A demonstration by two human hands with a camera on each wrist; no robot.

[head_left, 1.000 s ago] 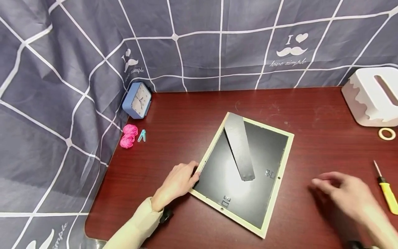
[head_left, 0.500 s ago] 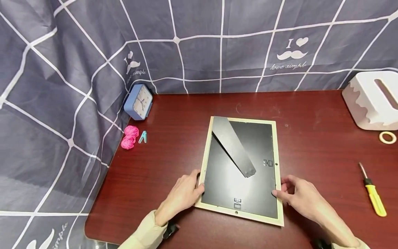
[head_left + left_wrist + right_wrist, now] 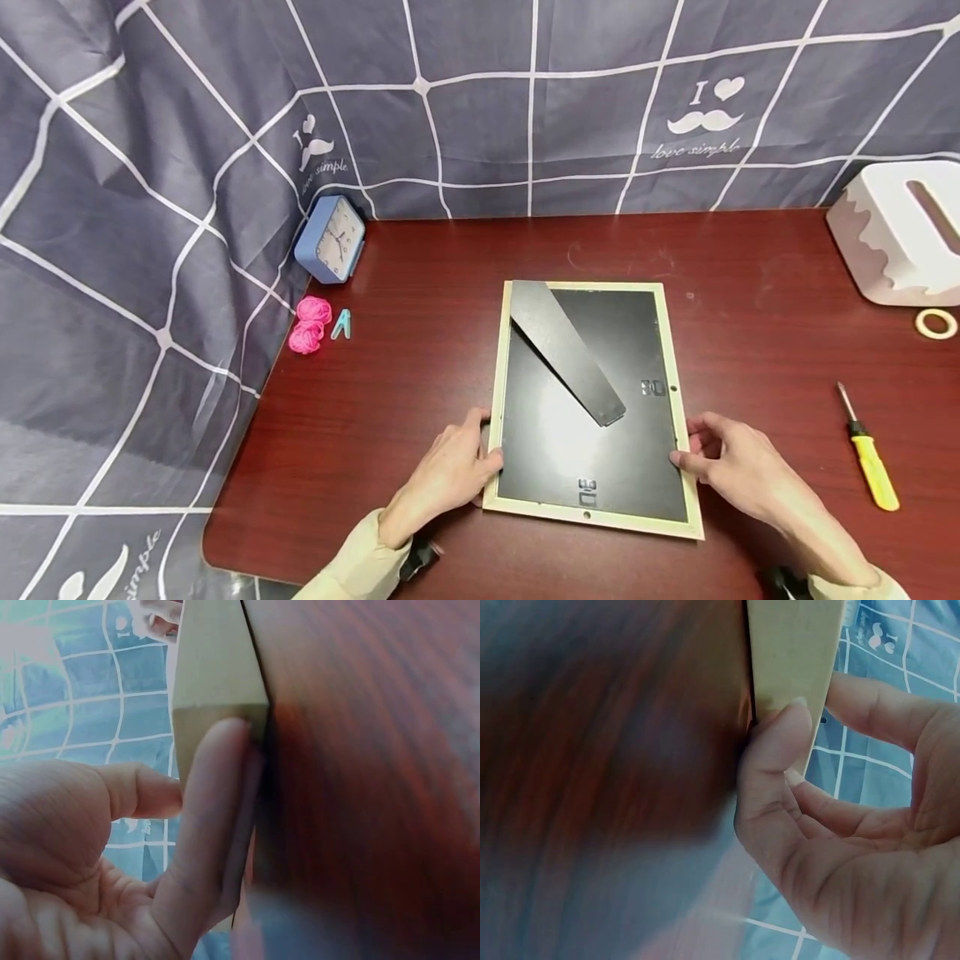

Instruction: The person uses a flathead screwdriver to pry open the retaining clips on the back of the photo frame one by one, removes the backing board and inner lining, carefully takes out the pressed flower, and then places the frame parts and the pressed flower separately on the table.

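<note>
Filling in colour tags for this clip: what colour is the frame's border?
The frame's border is pale cream-yellow, best seen in the head view.
</note>
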